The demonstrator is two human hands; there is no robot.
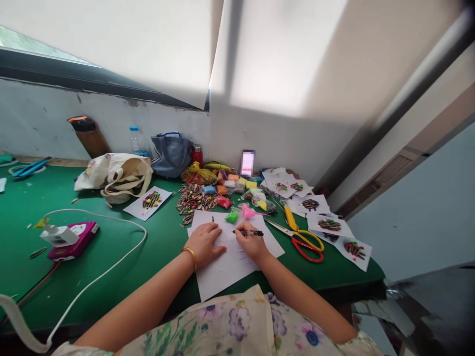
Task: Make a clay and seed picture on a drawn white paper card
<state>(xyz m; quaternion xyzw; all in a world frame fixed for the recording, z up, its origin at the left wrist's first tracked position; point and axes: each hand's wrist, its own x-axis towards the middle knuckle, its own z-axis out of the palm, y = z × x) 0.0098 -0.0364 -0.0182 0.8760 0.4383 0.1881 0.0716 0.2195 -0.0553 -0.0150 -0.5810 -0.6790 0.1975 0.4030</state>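
A white sheet of paper (213, 283) lies before me on the green table, with faint dark lines drawn on it. Across its left part my left hand (205, 243) rests flat, fingers spread, wearing a gold bangle. Gripped in my right hand (250, 241) is a black pen (253, 233), its tip at the paper's middle. Just beyond the hands sit a green clay lump (232, 216) and a pink clay lump (247, 211). Farther back lies a pile of sunflower seeds (193, 199).
Scissors (302, 239) with red and yellow handles and a yellow utility knife (291, 218) lie at the right, beside several decorated cards (329, 224). A phone (247, 163) stands against the wall. At the left are a cloth bag (92, 173), a purple power strip (74, 241) and a white cable (107, 269).
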